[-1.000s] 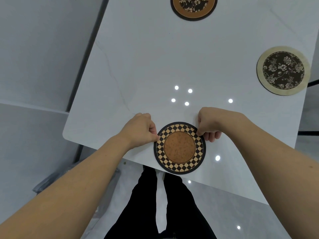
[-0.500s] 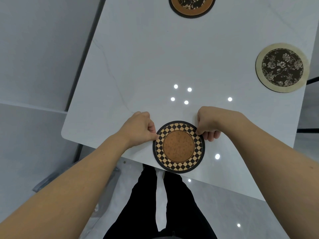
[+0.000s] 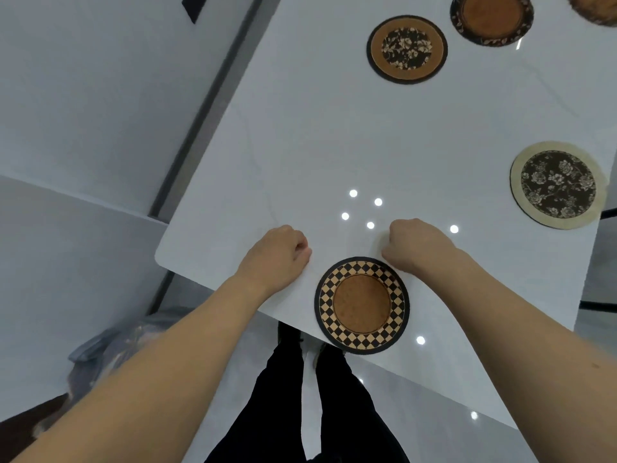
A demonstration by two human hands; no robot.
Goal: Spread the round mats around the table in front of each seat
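A round mat with a checkered black-and-tan rim and a brown centre (image 3: 362, 305) lies flat at the near edge of the white table (image 3: 334, 135). My left hand (image 3: 278, 253) hovers just up-left of it, fingers curled, holding nothing. My right hand (image 3: 412, 247) is just up-right of the mat, fingers also curled and empty. Neither hand touches the mat. Further off lie a brown mat with a dark floral centre (image 3: 407, 49), a dark-rimmed brown mat (image 3: 491, 18) and a cream-rimmed dark floral mat (image 3: 558, 184). A part of another mat (image 3: 597, 8) shows at the top right corner.
The table's near-left corner (image 3: 163, 255) is rounded, and grey floor lies to the left. My legs in dark trousers (image 3: 300, 412) stand below the table edge. A grey plastic bag (image 3: 107, 349) lies on the floor at the lower left.
Both hands have let go of the checkered mat and lifted away from its rim. My view has tilted up, so more mats show at the far end.
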